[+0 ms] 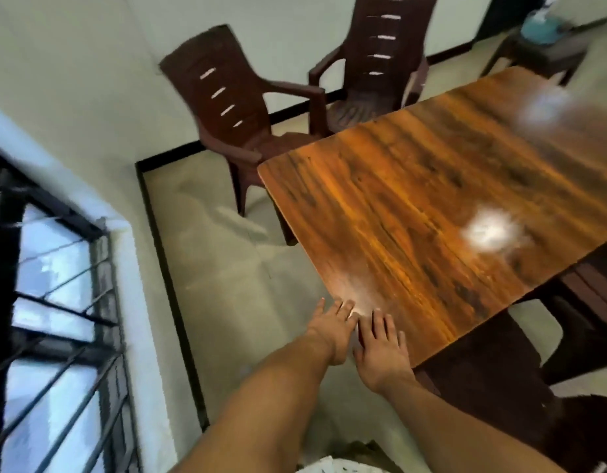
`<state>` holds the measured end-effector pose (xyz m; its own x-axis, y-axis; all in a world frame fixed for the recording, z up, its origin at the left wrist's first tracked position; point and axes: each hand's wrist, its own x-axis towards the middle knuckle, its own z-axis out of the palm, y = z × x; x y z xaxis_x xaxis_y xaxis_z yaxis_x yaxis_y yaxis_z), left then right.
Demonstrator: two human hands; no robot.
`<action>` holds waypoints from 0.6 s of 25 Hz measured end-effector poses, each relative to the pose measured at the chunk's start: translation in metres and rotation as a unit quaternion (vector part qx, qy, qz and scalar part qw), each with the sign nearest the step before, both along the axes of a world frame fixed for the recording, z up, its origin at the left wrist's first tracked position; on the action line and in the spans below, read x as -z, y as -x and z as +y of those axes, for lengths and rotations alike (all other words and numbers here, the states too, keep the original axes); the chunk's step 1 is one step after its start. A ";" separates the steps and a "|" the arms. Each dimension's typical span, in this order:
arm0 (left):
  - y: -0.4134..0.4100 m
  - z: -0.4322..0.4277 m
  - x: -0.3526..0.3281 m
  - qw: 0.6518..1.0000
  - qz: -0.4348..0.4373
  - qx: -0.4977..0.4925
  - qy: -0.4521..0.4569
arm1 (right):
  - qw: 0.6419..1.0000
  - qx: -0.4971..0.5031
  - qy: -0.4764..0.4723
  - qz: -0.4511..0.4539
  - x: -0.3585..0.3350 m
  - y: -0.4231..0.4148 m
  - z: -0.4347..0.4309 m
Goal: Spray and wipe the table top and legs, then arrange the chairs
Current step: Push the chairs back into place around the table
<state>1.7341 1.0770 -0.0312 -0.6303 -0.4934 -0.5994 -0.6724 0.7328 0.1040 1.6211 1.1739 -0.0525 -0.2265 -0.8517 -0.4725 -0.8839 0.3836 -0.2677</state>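
Observation:
A glossy brown wooden table top (414, 206) fills the right half of the view, with bright light reflections on it. My left hand (331, 327) and my right hand (380, 349) lie side by side at the table's near left corner, fingers straight, holding nothing. Two dark brown plastic armchairs stand beyond the far end: one chair (227, 107) turned sideways near the wall, a second chair (377, 63) facing the table. No spray bottle or cloth is visible.
A barred window (52, 302) is on the left wall. Bare floor (233, 285) runs between wall and table. A dark chair (575, 322) sits tucked under the table at right. A small side table (537, 52) with a blue-green object stands at the far right.

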 end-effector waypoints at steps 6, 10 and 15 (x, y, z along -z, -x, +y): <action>-0.026 -0.142 0.002 0.979 -0.003 0.202 -0.039 | 0.979 0.203 -0.026 -0.003 -0.005 -0.064 -0.095; -0.045 -0.237 -0.003 0.970 -0.010 0.234 -0.067 | 0.966 0.253 -0.037 -0.028 -0.011 -0.096 -0.195; -0.058 -0.356 0.006 0.961 -0.026 0.273 -0.028 | 0.964 0.266 -0.015 -0.016 -0.011 -0.117 -0.314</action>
<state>1.7924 0.7206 -0.0368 -0.7542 -0.0636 -0.6535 -0.1949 0.9721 0.1303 1.7378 0.8603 -0.0416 -0.6123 -0.6053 -0.5086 -0.5517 0.7879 -0.2735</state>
